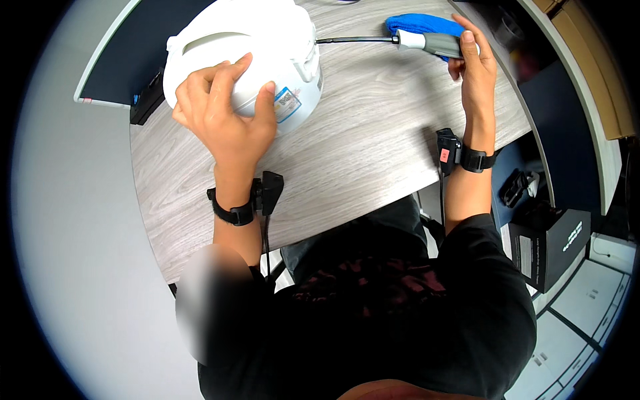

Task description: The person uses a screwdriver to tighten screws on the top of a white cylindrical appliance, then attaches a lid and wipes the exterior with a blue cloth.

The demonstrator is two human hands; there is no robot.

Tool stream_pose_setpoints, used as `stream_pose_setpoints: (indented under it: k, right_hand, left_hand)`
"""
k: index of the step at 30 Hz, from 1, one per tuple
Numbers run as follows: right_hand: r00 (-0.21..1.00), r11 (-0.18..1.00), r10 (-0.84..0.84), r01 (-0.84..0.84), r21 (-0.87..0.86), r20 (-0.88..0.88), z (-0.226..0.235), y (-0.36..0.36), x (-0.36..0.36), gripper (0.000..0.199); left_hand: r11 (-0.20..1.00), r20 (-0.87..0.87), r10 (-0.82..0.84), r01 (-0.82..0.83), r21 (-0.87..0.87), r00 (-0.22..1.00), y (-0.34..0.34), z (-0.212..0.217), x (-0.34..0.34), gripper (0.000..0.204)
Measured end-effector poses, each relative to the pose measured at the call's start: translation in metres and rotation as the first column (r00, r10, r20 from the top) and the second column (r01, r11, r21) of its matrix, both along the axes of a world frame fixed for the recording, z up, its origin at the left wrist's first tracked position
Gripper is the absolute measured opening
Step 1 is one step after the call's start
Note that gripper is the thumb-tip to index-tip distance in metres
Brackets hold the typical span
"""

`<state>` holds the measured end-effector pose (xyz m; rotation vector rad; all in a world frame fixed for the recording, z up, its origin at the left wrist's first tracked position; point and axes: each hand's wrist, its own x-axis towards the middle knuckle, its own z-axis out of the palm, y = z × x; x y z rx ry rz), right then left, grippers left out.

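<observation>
A round white rice cooker [277,57] with a carry handle and a blue-edged label stands tilted at the far left of the desk. My left hand [230,120] grips it, with the fingers bent over its body and the thumb near the label. In my right hand [475,67] is a screwdriver [413,41] with a white and grey handle. Its long thin shaft lies level, and the tip meets the cooker's right side. Exactly where the tip sits is too small to tell. Behind the handle lies a crumpled blue cloth [417,24].
The wood-grain desk [360,147] has dark partition panels [573,133] at its sides. A black object [148,100] rests at the left panel. Right of the desk, lower down, are a black box [550,247] and white cabinets [593,300]. Black devices [270,193] are strapped to both wrists, with cables.
</observation>
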<state>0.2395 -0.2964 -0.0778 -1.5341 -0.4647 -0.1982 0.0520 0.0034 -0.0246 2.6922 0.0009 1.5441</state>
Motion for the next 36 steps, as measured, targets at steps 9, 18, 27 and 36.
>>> stream_pose_setpoints:
  k: [9, 18, 27, 36]
  right_hand:
    - [0.986, 0.983, 0.101, -0.12, 0.14, 0.133, -0.002, 0.0, -0.002, 0.053]
    - [0.968, 0.928, 0.252, -0.246, 0.279, 0.014, -0.001, -0.007, -0.009, 0.051]
    - [0.995, 0.997, 0.079, -0.08, -0.003, -0.059, 0.002, -0.009, -0.012, 0.048]
    - [0.987, 0.996, -0.077, 0.082, 0.031, -0.144, 0.013, 0.002, -0.021, 0.039]
  left_hand:
    - [1.0, -0.021, 0.016, -0.016, 0.006, 1.0, 0.001, -0.001, -0.001, 0.043]
    - [1.0, -0.015, 0.015, -0.015, -0.003, 1.0, 0.002, -0.002, -0.001, 0.042]
    - [1.0, -0.015, 0.02, -0.02, 0.01, 1.0, 0.002, -0.002, -0.001, 0.043]
    - [1.0, -0.013, 0.02, -0.02, 0.009, 1.0, 0.002, -0.002, -0.001, 0.043]
